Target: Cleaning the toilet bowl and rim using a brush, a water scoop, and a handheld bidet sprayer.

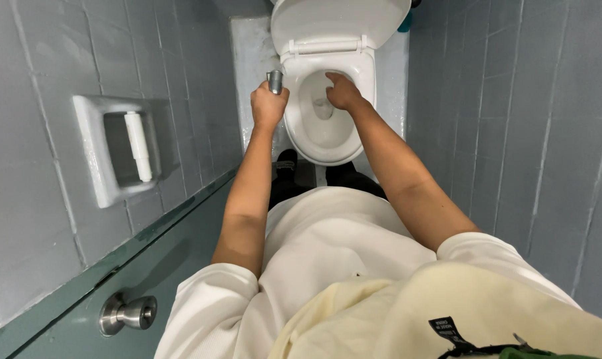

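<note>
a: eyes on the small metal cylinder, grey and shiny, standing just left of the toilet bowl rim. the left hand has it in a closed fist, fingers wrapped tight round the lower part, only the top end poking out.

b: and which way does it run?

a: long axis goes up the frame, away from the person, free end aimed at the back wall beside the seat hinge. what that end looks like up close, i can't tell.

b: right hand?

a: the right hand is inside the bowl, down past the rim, fingers curled narrow and pressed against the inner wall. whether it grips anything, i cannot tell, nothing shows between the fingers.

b: what's in the bowl?

a: a small pool of water at the bottom, just beside those knuckles. white porcelain otherwise. the lid and seat are tipped upright against the back.

b: and around it?

a: grey tiled walls both sides. on the left wall a recessed white holder with a thin paper roll standing on end inside it. lower left, a green door with a round metal knob. dark shoes on the floor near the base of the toilet.
</note>
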